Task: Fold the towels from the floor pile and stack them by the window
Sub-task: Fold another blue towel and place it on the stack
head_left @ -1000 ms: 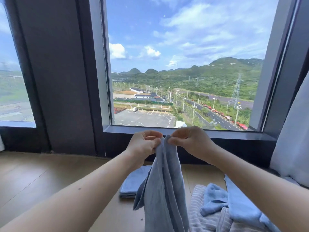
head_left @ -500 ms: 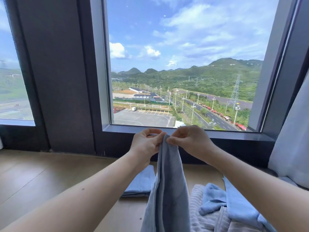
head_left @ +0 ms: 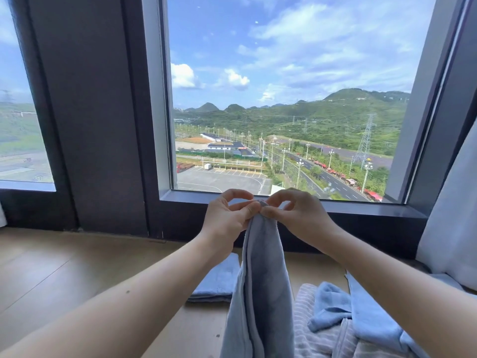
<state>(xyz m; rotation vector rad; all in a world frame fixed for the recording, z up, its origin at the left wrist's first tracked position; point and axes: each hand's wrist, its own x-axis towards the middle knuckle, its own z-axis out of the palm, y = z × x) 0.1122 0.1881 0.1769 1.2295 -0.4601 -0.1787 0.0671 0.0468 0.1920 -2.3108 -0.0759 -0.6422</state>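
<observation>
— Wooden floor [head_left: 64, 267] runs up to a large window [head_left: 284, 73] that looks out on green hills, a road and a car park under a bright, cloudy sky.

— Where are the hands?

— Both are raised just below the window's sill [head_left: 361, 206], side by side and almost touching. The left hand [head_left: 227, 215] and the right hand [head_left: 299, 215] each pinch the top edge of a grey-blue towel [head_left: 263, 280] between thumb and fingertips. The towel hangs straight down from them in a narrow, doubled strip. Its lower end runs out of view.

— Has anything been folded yet?

— One light blue folded towel [head_left: 222, 282] lies flat on the floor below the window, partly behind the left forearm. Whether it is one towel or several stacked, I cannot tell.

— And what is left?

— Further back from the window, on the right, sits a loose pile [head_left: 343, 339]. It holds a striped towel [head_left: 309, 329] with a crumpled blue towel [head_left: 333, 303] on top, and more blue cloth beside them. A pale curtain [head_left: 451, 228] hangs at the window's right edge. I judge the task to be in its early part. The held towel looks folded once lengthwise and needs further folds before it joins the folded one. After that, each towel in the pile needs the same.
</observation>
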